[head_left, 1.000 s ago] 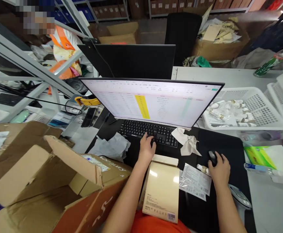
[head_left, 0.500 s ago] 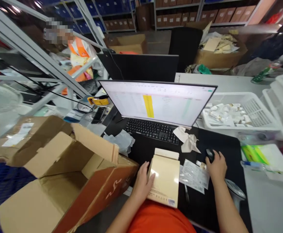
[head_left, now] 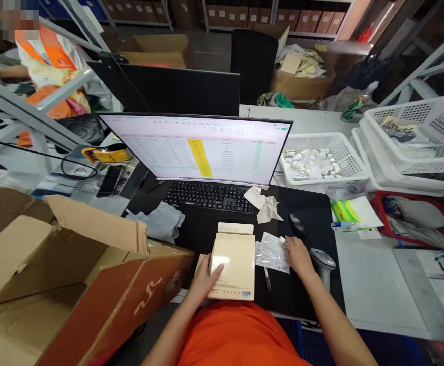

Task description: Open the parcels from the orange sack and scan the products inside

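My left hand (head_left: 205,278) grips the left edge of a flat cream carton (head_left: 232,264), whose top flap stands open and whose lower corner bears a barcode label. My right hand (head_left: 298,256) lies just right of a clear plastic bag with a printed sheet (head_left: 271,253). Its fingertips pinch a small white bottle (head_left: 282,239). A computer mouse (head_left: 297,224) sits above that hand, untouched. Below the bag lies a pen (head_left: 267,279), and a handheld barcode scanner (head_left: 324,260) stands to the right.
An open cardboard box (head_left: 72,264) stands close on the left. Ahead are a black keyboard (head_left: 209,197), a curved monitor (head_left: 195,147) and a crumpled cloth (head_left: 265,204). To the right, a white basket (head_left: 321,179) holds small bottles, beside stacked white baskets (head_left: 408,122).
My left hand has moved from the keyboard onto the carton. My right hand has let go of the mouse and moved left, and the small bottle is now in its fingers. My view has turned left.
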The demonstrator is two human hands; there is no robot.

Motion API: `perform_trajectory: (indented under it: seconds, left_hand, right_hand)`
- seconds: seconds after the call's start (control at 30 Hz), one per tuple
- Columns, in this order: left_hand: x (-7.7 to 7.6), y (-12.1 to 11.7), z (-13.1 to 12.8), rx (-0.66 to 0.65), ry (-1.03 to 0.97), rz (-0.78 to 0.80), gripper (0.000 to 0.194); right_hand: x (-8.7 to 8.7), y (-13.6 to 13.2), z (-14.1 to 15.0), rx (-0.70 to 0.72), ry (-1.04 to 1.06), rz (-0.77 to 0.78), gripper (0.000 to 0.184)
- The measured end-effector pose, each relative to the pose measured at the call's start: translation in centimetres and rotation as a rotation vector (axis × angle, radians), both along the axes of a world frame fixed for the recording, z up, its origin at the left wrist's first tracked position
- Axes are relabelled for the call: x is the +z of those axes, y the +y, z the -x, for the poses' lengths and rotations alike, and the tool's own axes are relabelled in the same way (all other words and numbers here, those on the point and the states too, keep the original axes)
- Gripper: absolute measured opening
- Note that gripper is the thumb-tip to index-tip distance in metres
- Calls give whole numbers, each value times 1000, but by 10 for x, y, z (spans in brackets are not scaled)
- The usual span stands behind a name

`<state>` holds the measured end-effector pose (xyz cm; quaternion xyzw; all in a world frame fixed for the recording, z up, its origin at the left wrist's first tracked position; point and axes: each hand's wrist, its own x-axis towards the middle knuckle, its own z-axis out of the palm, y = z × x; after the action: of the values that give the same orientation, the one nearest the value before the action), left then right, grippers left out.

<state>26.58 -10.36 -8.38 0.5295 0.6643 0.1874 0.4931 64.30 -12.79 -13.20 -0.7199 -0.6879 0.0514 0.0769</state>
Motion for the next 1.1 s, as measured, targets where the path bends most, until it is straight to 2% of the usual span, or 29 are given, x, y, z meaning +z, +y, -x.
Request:
perform_trajectory:
  seconds: [0.2, 0.27, 0.37, 0.4, 0.47, 0.53, 0.6, 0.7, 0.8, 0.87, 0.93, 1.0, 1.1]
  left_hand:
    - [-6, 2, 5, 16, -110, 74, 76]
    - [-6, 3, 6, 12, -127, 96, 79]
    - [-5, 5, 6, 12, -131, 120, 86]
    - [-4, 5, 6, 18, -126, 124, 88]
    - [-4, 5, 6, 30, -118, 124, 92]
    - [-4, 4, 6, 36, -118, 119, 93]
    - [-5, 4, 6, 36, -138, 113, 91]
    - [-3, 4, 5, 35, -176, 123, 87]
    - [5, 3, 1, 60, -192, 129, 87]
    - [12, 3, -1, 77, -204, 123, 86]
    - [18, 2, -3, 84, -229, 134, 85]
    - [20, 0, -5, 87, -270, 165, 85]
    - [15, -1, -5, 108, -338, 228, 89]
  right_hand:
    - [23, -12, 21, 99, 59, 82, 29]
    - [21, -22, 29, 146, 71, 124, 39]
    - [14, -34, 35, 162, 74, 257, 76]
    - [11, -36, 36, 153, 72, 308, 83]
    - [6, -38, 36, 129, 63, 372, 84]
    - [2, -37, 36, 119, 44, 373, 77]
    - [-3, -36, 37, 114, 16, 326, 69]
    - [-9, -34, 39, 89, 37, 169, 55]
    - [-10, -32, 38, 48, 130, 22, 39]
    - [-6, -30, 33, 17, 157, -13, 35]
    - [6, -24, 24, -39, 180, -66, 35]
    - [27, -8, 8, -177, 225, -199, 36]
    - [71, 50, -26, -476, 248, -461, 42]
